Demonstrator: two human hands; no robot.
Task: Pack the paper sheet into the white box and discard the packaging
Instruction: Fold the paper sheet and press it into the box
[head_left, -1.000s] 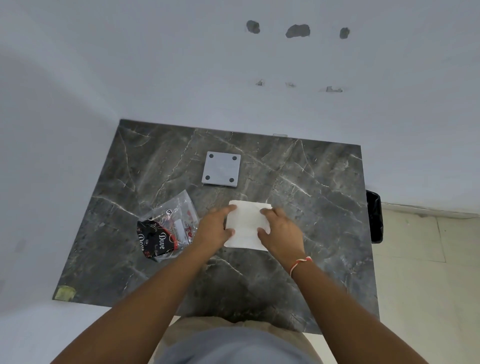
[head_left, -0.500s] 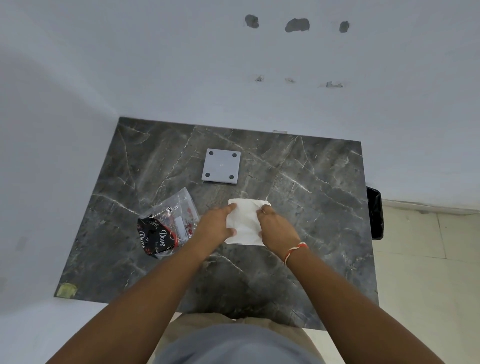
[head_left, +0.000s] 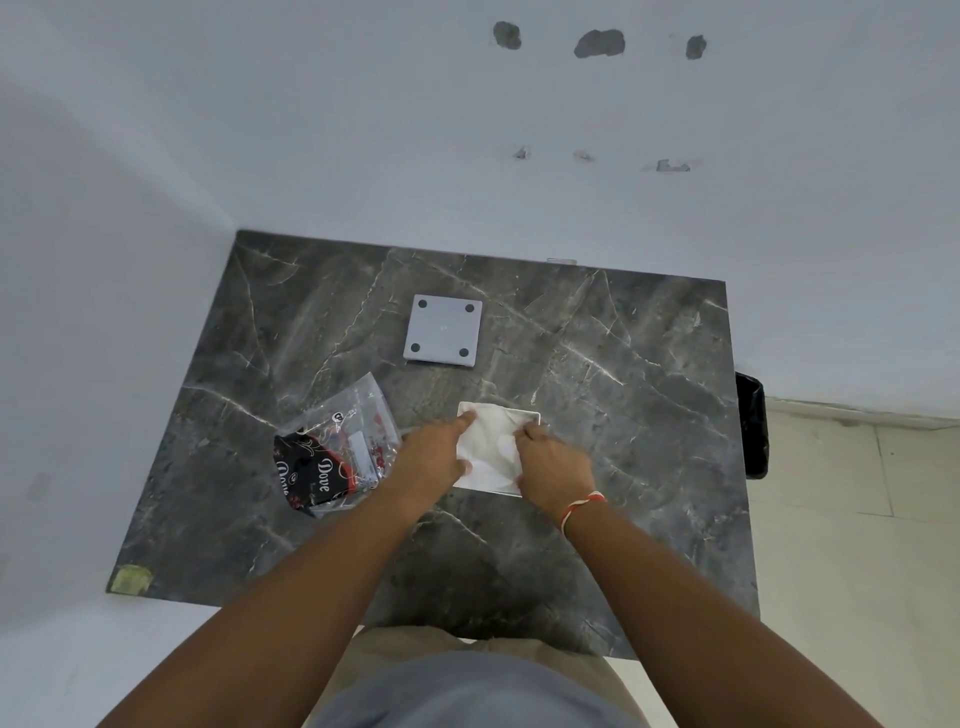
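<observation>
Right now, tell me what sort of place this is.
Probably a plain room at home: a dark marble-look table in a corner of bare, chipped white walls, a tiled floor, and a black bin.

Sheet (head_left: 491, 447) seemingly in box (head_left: 535, 414); packaging (head_left: 337, 447) left, lid (head_left: 443, 331) behind.

Both hands are pressing the paper sheet (head_left: 491, 441) into the white box (head_left: 535, 414) on the worktop (head_left: 623, 415): left hand (head_left: 431, 457) flat, right hand (head_left: 553, 470) pinching its edge.

Tabletop (head_left: 597, 364) dark grey marble, white veins. Box (head_left: 532, 415) white. Lid (head_left: 443, 331) grey, four dark dots. Packaging (head_left: 332, 457) clear, black-red print.
</observation>
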